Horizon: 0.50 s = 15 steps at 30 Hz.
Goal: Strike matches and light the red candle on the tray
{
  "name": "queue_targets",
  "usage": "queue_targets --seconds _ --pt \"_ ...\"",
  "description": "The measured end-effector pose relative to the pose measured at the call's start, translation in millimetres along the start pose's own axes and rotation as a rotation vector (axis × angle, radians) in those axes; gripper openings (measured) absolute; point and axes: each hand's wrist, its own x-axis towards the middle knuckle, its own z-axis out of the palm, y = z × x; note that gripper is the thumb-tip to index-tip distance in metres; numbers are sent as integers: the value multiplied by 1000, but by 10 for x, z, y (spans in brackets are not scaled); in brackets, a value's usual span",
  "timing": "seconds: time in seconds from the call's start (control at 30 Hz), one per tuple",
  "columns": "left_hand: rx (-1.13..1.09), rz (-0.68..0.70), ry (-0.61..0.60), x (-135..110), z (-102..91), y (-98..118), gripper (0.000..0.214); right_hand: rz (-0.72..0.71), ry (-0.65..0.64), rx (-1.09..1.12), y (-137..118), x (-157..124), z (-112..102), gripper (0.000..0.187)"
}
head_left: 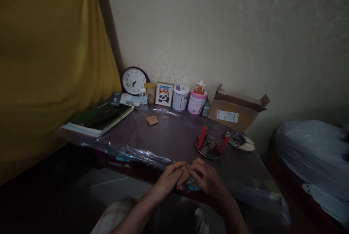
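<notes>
Your forearms (145,203) come in from the bottom of the frame, a knee in checked cloth (116,212) beside the left one, and both lead up to the lower middle, where the work is going on! Your left hand (170,178) is clamped on a small brown piece (183,176), thumb above, right at the near edge of the surface (160,137). Your right hand (207,176) closes in from the other side, fingers curled, tips at the piece's upper edge; whether they pinch it or merely touch, you can't tell from this view. How far along? One similar brown item (152,120) lies on the surface, just left of the frame's middle, and nobody is touching it; yours is in hand, not set down, so handling looks midway, though whether the lying one is finished can't be judged. Now the looks: your piece is flat, plain tan, straight-edged and tilted, like card or thin wood, its lower part hidden by fingers. Below it, something shiny and bluish (193,186) peeks out, too dim to name. Right of centre, clear of your fingers, red candles (202,137) rise from a round dish (212,157).
</notes>
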Motion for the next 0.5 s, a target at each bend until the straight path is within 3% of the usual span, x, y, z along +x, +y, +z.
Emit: queue_targets --seconds 0.5 --pt "28 -12 14 4 7 7 49 21 -48 14 7 3 1 14"
